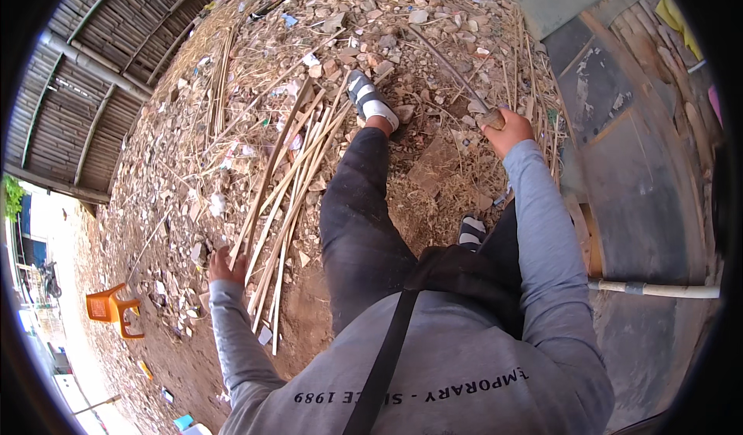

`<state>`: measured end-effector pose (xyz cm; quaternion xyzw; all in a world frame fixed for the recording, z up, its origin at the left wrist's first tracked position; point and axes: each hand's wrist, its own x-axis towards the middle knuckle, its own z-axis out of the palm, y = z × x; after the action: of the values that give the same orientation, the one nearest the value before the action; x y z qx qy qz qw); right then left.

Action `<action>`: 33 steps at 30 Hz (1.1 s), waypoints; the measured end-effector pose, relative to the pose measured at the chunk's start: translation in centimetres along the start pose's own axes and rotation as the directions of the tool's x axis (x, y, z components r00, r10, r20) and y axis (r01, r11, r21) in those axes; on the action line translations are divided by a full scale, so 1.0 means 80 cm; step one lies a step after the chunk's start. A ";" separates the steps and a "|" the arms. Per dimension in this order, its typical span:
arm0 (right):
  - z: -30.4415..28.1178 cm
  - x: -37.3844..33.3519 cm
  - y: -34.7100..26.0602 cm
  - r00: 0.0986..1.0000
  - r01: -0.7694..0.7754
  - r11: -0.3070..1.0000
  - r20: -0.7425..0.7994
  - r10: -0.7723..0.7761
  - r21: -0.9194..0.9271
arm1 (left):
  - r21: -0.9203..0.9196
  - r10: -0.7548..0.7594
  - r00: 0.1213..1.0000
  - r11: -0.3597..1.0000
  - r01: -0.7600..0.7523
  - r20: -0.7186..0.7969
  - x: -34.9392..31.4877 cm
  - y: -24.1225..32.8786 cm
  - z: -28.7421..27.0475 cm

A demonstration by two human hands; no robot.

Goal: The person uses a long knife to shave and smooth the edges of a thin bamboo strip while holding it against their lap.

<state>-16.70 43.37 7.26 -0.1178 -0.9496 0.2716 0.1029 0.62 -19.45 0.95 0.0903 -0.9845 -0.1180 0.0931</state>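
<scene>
A grey shirt (pixel 457 357) lies nearest the camera, a black strap (pixel 387 342) running across it. The right hand (pixel 511 131) is wrapped round the handle of a long blade (pixel 457 76), which slants forward and left over rubble (pixel 340 25). Dark panels (pixel 619 179) edge that hand's side, with a pale pole (pixel 658 289) crossing them lower down; a bamboo wall (pixel 116 40) bounds the far left. Between the left hand (pixel 227 266) and the dark trouser leg (pixel 360 218) lie loose pale strips (pixel 290 183), leaving brown soil (pixel 317 303) beside the thigh; an orange chair (pixel 112 309) stands farther left.

The left hand's fingers are partly spread, right beside the strips; whether they touch or pinch one, I cannot tell. The right foot (pixel 471 232) is partly hidden, the blade's far end blends into the stones, and the black rim cuts off both sides.
</scene>
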 end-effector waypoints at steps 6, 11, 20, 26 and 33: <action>-0.050 -0.004 -0.012 0.998 0.025 0.997 -0.052 -0.022 0.072 | -0.555 -0.134 0.959 0.791 0.257 0.251 -0.006 -0.007 0.074; -0.126 -0.032 0.050 0.980 -0.017 0.998 -0.196 0.028 0.062 | -0.659 -0.329 0.828 0.501 0.561 0.454 -0.087 -0.033 0.172; -0.048 -0.294 0.336 0.787 -0.611 0.754 -0.085 0.611 -0.239 | -0.514 -0.490 0.477 0.066 0.855 0.730 -0.206 -0.061 0.277; 0.039 -0.482 0.385 0.482 -0.789 0.542 0.254 0.838 -0.290 | -0.493 -0.451 0.465 0.061 0.868 0.762 -0.177 -0.038 0.269; 0.067 -0.538 0.355 0.498 -0.782 0.559 0.261 0.827 -0.278 | -0.468 -0.412 0.469 0.110 0.877 0.781 -0.157 -0.012 0.261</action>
<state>27.63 52.14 -18.23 -0.5001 -0.8006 0.2459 -0.2201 8.64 -13.35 -21.27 0.4396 -0.6184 -0.6262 -0.1795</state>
